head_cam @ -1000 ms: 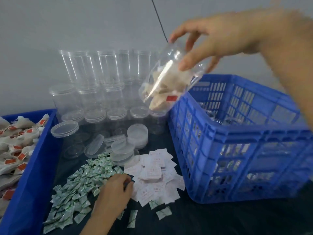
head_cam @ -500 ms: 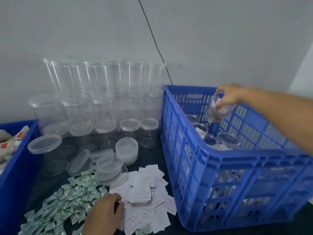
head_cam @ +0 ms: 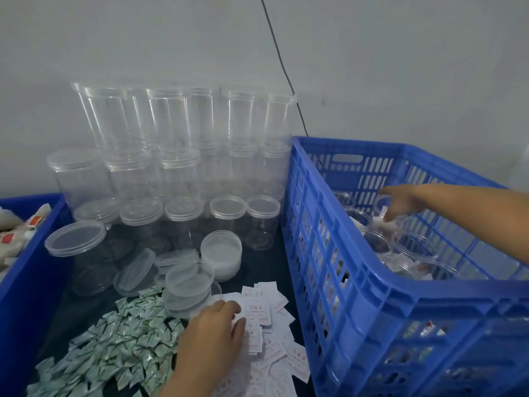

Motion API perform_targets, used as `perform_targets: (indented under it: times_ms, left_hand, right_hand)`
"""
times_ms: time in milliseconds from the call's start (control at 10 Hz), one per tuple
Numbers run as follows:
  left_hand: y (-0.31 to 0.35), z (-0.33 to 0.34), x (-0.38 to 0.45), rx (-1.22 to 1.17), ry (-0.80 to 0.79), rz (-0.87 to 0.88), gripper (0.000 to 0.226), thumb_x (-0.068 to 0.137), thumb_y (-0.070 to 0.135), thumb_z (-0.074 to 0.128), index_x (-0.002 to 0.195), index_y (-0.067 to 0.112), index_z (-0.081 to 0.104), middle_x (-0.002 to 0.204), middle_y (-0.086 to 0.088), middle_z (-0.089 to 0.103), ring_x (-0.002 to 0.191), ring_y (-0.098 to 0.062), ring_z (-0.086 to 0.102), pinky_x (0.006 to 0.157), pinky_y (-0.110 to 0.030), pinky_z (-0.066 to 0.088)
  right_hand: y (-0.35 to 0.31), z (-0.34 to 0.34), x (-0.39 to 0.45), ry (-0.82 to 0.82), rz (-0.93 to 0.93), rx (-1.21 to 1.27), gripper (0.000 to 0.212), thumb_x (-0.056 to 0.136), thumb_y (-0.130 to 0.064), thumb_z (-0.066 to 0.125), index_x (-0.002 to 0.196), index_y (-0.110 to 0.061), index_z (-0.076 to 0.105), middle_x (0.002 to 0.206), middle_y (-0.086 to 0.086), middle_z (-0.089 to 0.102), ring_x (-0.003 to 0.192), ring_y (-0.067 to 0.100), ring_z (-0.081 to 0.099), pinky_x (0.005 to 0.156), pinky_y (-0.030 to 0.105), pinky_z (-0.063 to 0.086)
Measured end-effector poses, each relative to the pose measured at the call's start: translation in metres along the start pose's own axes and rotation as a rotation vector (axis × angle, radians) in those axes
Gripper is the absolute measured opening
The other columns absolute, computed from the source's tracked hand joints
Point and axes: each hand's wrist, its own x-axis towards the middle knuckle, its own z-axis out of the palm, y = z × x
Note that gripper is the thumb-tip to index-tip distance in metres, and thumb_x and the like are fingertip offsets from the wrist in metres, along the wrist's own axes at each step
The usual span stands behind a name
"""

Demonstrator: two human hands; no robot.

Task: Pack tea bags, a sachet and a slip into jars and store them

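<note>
Now the right hand [head_cam: 400, 204] is inside the crate [head_cam: 357, 296], fingers curled down on a packed jar [head_cam: 385, 222]; whether its grip is firm I cannot tell. Left of the crate, the left hand [head_cam: 213, 336] lies on the slips [head_cam: 259, 312], fingers slightly bent, beside the sachets [head_cam: 114, 348].

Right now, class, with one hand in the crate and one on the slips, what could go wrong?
1. The right hand sets the filled jar among open jars in the blue crate; it could tip and spill.
2. The left hand could pinch several paper slips at once.
3. Slips overlap the green sachets; piles could mix.
</note>
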Motion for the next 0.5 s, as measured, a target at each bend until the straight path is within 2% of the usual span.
perform_targets:
  times_ms: [100, 200, 300, 400, 500]
  left_hand:
    - [0.004, 0.007, 0.001, 0.017, -0.023, 0.01, 0.027, 0.098, 0.042, 0.039, 0.119, 0.032, 0.052, 0.113, 0.016, 0.054, 0.103, -0.003, 0.051, 0.083, -0.019, 0.042]
    - [0.007, 0.011, 0.001, 0.037, -0.037, 0.015, 0.027, 0.098, 0.041, 0.036, 0.12, 0.032, 0.052, 0.114, 0.016, 0.055, 0.106, -0.005, 0.049, 0.082, -0.019, 0.04]
    - [0.008, 0.013, 0.004, 0.065, -0.049, 0.014, 0.028, 0.099, 0.041, 0.035, 0.12, 0.034, 0.051, 0.116, 0.017, 0.054, 0.107, -0.005, 0.048, 0.082, -0.018, 0.037]
    - [0.009, 0.014, 0.004, 0.084, -0.064, 0.013, 0.028, 0.099, 0.041, 0.035, 0.12, 0.033, 0.052, 0.115, 0.017, 0.054, 0.106, -0.005, 0.046, 0.081, -0.018, 0.036]
    - [0.007, 0.013, 0.004, 0.075, -0.068, 0.012, 0.027, 0.098, 0.039, 0.035, 0.117, 0.032, 0.053, 0.111, 0.017, 0.055, 0.101, -0.005, 0.045, 0.075, -0.017, 0.035]
  right_hand:
    - [0.006, 0.015, 0.009, -0.069, -0.015, -0.012, 0.089, 0.09, -0.021, 0.071, 0.159, -0.018, 0.014, 0.163, 0.012, 0.02, 0.142, 0.035, 0.035, 0.109, 0.048, 0.041]
    - [0.004, 0.026, 0.014, -0.166, -0.022, -0.011, 0.086, 0.093, -0.014, 0.065, 0.158, -0.021, 0.009, 0.16, 0.015, 0.024, 0.132, 0.035, 0.045, 0.101, 0.044, 0.048]
    - [-0.001, 0.025, 0.009, -0.247, -0.009, -0.048, 0.085, 0.098, -0.012, 0.055, 0.159, -0.022, -0.004, 0.162, 0.016, 0.018, 0.137, 0.034, 0.041, 0.101, 0.041, 0.043]
    - [-0.001, 0.024, 0.006, -0.317, -0.03, -0.069, 0.087, 0.1, -0.01, 0.052, 0.157, -0.023, -0.013, 0.164, 0.017, 0.012, 0.147, 0.035, 0.028, 0.114, 0.045, 0.031]
    - [-0.004, 0.007, -0.01, -0.336, -0.011, -0.043, 0.077, 0.101, -0.016, 0.051, 0.159, -0.029, 0.002, 0.162, 0.013, 0.021, 0.143, 0.035, 0.035, 0.108, 0.051, 0.039]
